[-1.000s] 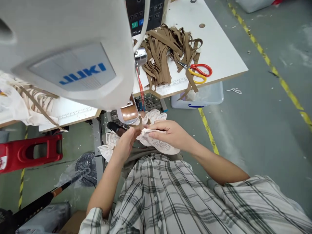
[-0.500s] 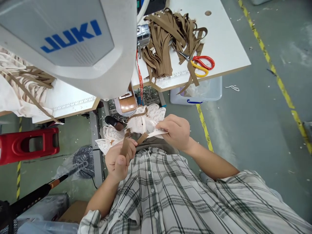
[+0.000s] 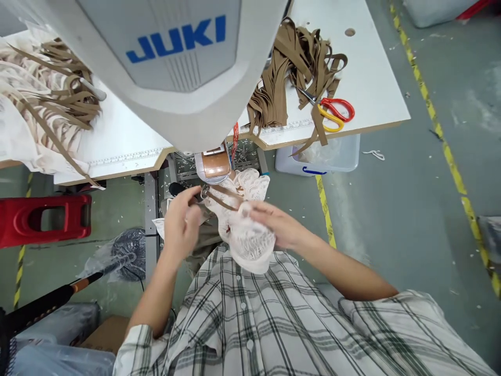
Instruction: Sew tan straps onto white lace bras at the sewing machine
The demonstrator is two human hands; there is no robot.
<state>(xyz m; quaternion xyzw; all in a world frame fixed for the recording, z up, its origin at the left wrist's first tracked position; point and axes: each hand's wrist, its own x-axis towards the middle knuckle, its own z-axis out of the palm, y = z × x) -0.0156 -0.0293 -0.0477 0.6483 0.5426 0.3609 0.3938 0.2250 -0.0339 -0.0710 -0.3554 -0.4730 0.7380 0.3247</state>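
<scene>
A white lace garment (image 3: 252,243) hangs between my hands, below the rounded end of the sewing machine. My right hand (image 3: 276,222) is closed on its upper edge, fingers partly blurred. At the garment's left side, my left hand (image 3: 182,222) has its fingertips at a small dark end of a brown strap (image 3: 223,198); that hand is blurred, and whether it grips the strap is unclear. The strap runs from there across the lace toward my right hand. More ruffled lace shows behind, near the machine's brown plate (image 3: 216,164).
The JUKI machine head (image 3: 176,47) fills the upper middle. Brown strips (image 3: 274,99) and red-yellow scissors (image 3: 336,112) lie on the right table (image 3: 376,99). Lace pieces (image 3: 23,99) lie at left. A clear bin (image 3: 336,154) is under the right table; a red stool (image 3: 47,222) stands left.
The garment has turned, and a lace cup now hangs in front of my shirt. My left hand has moved up and left, its brown strip end no longer standing up from the fist.
</scene>
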